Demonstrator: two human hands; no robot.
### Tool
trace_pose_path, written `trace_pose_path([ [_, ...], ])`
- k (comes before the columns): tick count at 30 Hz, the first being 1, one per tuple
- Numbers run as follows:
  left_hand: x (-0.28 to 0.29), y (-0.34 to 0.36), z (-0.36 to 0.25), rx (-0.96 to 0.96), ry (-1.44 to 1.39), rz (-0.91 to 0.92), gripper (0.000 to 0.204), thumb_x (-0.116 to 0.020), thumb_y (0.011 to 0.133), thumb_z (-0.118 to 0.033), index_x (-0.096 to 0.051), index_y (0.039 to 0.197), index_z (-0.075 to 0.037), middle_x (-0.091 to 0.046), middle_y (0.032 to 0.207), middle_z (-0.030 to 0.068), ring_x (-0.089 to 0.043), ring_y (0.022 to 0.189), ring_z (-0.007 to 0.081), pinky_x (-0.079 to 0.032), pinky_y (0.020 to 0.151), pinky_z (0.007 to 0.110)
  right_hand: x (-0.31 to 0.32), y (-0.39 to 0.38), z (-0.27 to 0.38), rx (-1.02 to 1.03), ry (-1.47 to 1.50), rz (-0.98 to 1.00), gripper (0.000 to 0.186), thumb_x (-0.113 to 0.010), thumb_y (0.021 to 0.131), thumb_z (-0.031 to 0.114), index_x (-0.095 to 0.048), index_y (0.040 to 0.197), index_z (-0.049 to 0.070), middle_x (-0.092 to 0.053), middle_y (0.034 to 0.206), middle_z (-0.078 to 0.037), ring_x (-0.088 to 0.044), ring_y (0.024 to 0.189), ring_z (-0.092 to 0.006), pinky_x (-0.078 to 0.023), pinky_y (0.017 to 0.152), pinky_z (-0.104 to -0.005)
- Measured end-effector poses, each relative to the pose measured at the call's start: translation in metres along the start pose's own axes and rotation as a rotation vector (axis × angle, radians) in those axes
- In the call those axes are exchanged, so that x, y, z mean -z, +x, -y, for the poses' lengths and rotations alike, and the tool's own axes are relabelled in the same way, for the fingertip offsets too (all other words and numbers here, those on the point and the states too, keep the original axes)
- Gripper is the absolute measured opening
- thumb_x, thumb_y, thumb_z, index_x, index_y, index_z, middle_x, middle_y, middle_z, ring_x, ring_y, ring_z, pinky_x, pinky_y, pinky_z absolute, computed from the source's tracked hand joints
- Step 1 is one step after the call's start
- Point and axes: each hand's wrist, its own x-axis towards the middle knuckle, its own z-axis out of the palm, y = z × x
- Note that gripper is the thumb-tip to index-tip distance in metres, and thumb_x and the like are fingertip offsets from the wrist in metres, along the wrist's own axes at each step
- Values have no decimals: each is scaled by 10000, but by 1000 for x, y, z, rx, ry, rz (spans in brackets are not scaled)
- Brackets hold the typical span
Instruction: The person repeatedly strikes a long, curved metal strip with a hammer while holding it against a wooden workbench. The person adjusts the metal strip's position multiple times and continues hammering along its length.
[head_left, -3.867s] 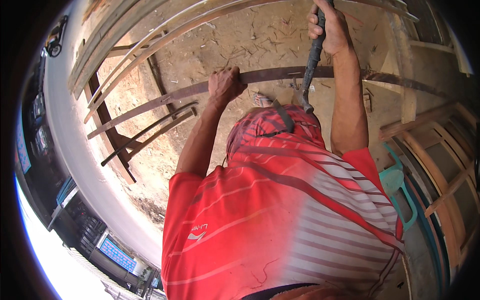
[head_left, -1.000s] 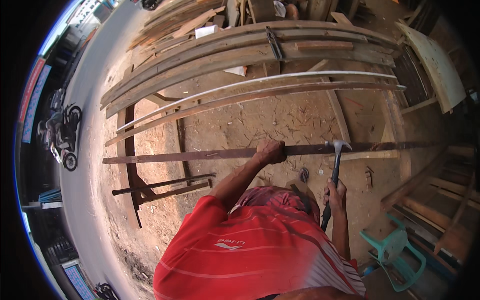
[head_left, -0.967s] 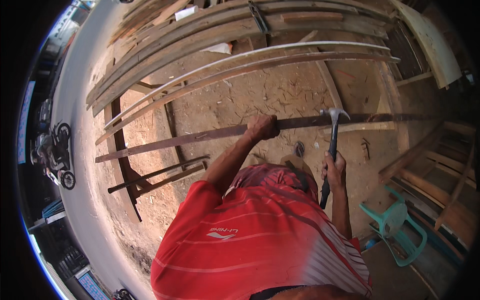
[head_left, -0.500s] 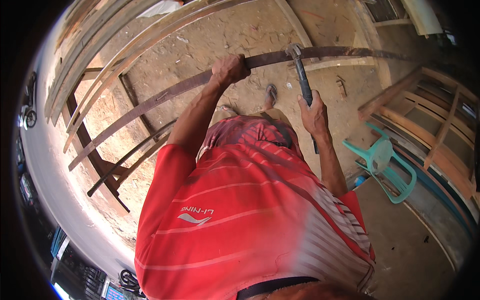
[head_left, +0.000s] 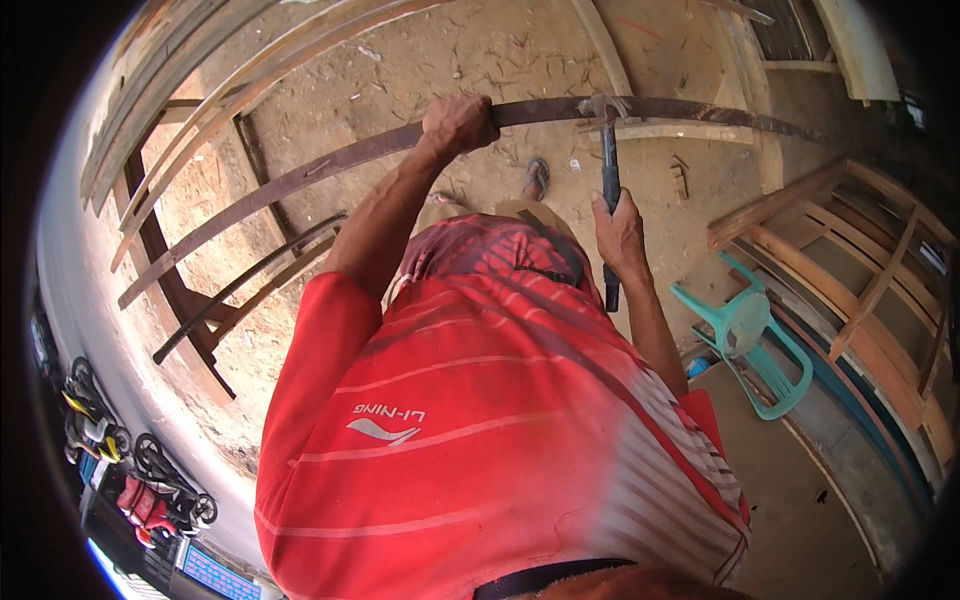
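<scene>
My left hand (head_left: pixel 458 125) grips a long dark-brown wooden strip (head_left: pixel 370 146) that runs crosswise in front of me. To the right of it, my right hand (head_left: pixel 618 232) is wrapped around the dark handle of a claw hammer (head_left: pixel 610 150). The hammer's metal head is at the strip, to the right of my left hand; whether it touches, or a nail is under it, I cannot tell. My sandaled foot (head_left: pixel 536 178) shows below the strip on the dusty ground.
Long timbers (head_left: pixel 215 100) lie across supports at upper left, with thinner bars (head_left: pixel 250 288) nearer me. A turquoise plastic chair (head_left: pixel 740 325) and wooden frames (head_left: pixel 880 280) are at right. A road (head_left: pixel 75 280) with parked motorbikes (head_left: pixel 170 480) runs along the left.
The hammer, raised high 3.9 seconds ago, is now down at the strip. Over the last second the view has tilted and shifted; my left hand stays on the strip.
</scene>
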Motion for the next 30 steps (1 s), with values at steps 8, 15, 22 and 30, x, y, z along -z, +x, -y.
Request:
trace_pose_path([
  [8,0,2,3,14,41,-10,312,-650,818,-290,-766,1010,-74,-757,927,218,-755,879,399,-602,751,494,81,32,129,345,782,-419,252,-572,1087,232,-501,1001,6,-498,686,-30,-465,510,-85,-428,460,-260],
  [15,-2,-1,0,2,57,3,324,-635,838,-314,-754,1038,-89,-756,903,209,-754,861,390,-597,757,506,2,4,21,202,135,-353,325,-605,1039,279,-491,1089,-21,-631,802,-221,-656,681,-359,-532,650,-469],
  [22,-3,-2,4,-35,22,8,290,-603,851,-225,-749,1050,-73,-758,951,216,-755,904,395,-595,775,507,3,24,68,-131,180,26,375,-625,1049,335,-605,1006,-37,-592,756,-151,-585,683,-246,-483,668,-400],
  [30,-12,0,9,-42,-10,-57,257,-623,822,-218,-782,960,-71,-768,920,200,-769,885,372,-605,721,481,7,32,83,371,539,-478,251,-594,1059,215,-517,923,19,-541,675,-32,-530,559,-146,-459,551,-311],
])
